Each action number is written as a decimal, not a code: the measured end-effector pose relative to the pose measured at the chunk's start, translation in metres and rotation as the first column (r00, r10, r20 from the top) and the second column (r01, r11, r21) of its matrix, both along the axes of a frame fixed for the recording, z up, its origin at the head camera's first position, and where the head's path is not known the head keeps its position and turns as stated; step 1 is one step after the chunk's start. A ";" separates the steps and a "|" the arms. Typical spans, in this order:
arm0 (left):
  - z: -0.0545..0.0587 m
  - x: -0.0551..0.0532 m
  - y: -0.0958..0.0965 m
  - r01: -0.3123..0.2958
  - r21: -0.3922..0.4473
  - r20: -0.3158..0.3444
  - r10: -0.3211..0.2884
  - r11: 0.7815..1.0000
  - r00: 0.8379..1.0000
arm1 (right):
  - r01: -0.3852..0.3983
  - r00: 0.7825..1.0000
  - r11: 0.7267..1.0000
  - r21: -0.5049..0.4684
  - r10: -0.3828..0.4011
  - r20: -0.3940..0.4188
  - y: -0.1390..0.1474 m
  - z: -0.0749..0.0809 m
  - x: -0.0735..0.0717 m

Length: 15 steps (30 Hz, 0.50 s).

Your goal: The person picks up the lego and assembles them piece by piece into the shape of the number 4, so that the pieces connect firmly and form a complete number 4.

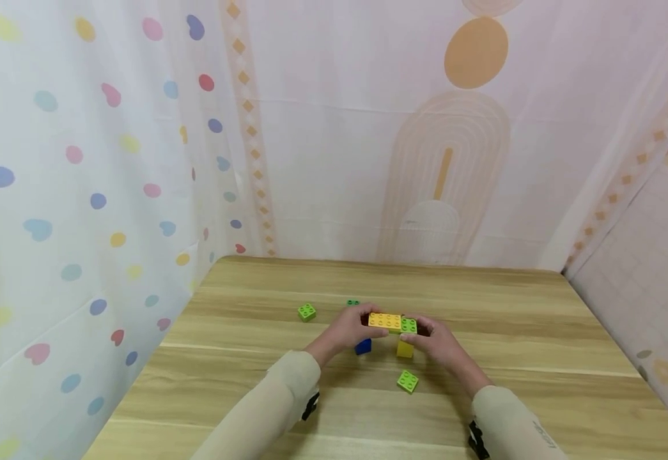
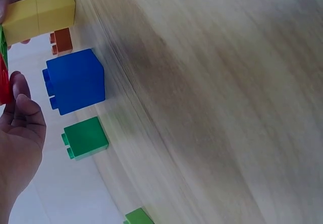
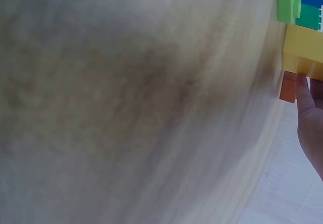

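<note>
Both hands hold a joined row of toy building bricks above the table. My left hand [image 1: 352, 327] grips its left end, beside a long orange brick [image 1: 385, 321]. At the right end, my right hand [image 1: 438, 338] pinches around a light green brick [image 1: 408, 326]. A red brick [image 2: 4, 85] shows by the left fingers in the left wrist view. Under the row stands a yellow tower [image 2: 40, 14] of two blocks, its top close to the green underside. A blue block [image 2: 75, 81] stands beside it, below the left hand.
One light green brick [image 1: 307, 312] lies back left, another [image 1: 407, 381] nearer the front. Behind the left hand is a darker green block [image 2: 86, 137]. A small orange-brown brick [image 2: 63, 41] stands past the yellow tower. Printed curtains [image 1: 334, 160] hang behind the wooden table [image 1: 241, 281].
</note>
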<state>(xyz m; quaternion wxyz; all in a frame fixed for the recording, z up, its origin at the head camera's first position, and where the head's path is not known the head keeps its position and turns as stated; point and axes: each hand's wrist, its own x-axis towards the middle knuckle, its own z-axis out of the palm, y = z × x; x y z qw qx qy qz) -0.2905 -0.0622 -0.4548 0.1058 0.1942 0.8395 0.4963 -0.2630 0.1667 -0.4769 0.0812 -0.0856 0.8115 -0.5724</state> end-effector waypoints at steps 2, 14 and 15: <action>0.001 0.000 0.000 -0.005 -0.015 0.001 0.005 1.000 1.000 | 0.005 1.000 1.000 0.002 -0.005 0.005 0.000 0.000 0.001; 0.002 -0.003 -0.001 0.013 -0.074 -0.046 -0.016 0.997 0.999 | 0.070 0.998 0.995 0.069 -0.069 -0.017 0.014 0.001 0.013; 0.002 -0.003 -0.001 0.013 -0.078 -0.051 -0.017 0.997 0.999 | 0.082 0.996 0.994 0.071 -0.081 -0.023 0.017 0.000 0.015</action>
